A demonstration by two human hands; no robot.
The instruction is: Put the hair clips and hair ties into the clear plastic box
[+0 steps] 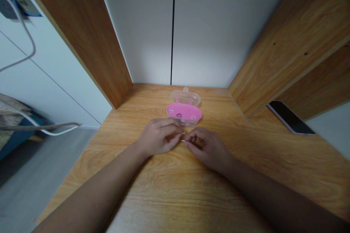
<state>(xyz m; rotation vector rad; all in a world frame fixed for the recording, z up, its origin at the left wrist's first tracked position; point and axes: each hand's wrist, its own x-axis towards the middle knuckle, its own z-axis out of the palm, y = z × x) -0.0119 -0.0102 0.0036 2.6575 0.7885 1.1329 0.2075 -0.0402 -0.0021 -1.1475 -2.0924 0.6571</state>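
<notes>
My right hand (209,149) is closed in a pinch, with a thin white piece (183,140) sticking out from its fingertips to the left. Facing it, my left hand (160,136) has its fingers curled together. A small white bit (183,132) shows at its fingertips, too tiny to name. Just beyond both hands stands a small oval clear box (188,122) with a pink inside (186,109). White rings and a dark ring-like item lie on the pink. Its clear lid (194,98), with a pink handle, is folded open at the back.
A dark-screened phone (291,116) lies on the wooden tabletop (164,196) at the right. White panels (147,36) close off the back, and wooden boards (82,32) flank both sides. Cables (35,125) hang at the far left.
</notes>
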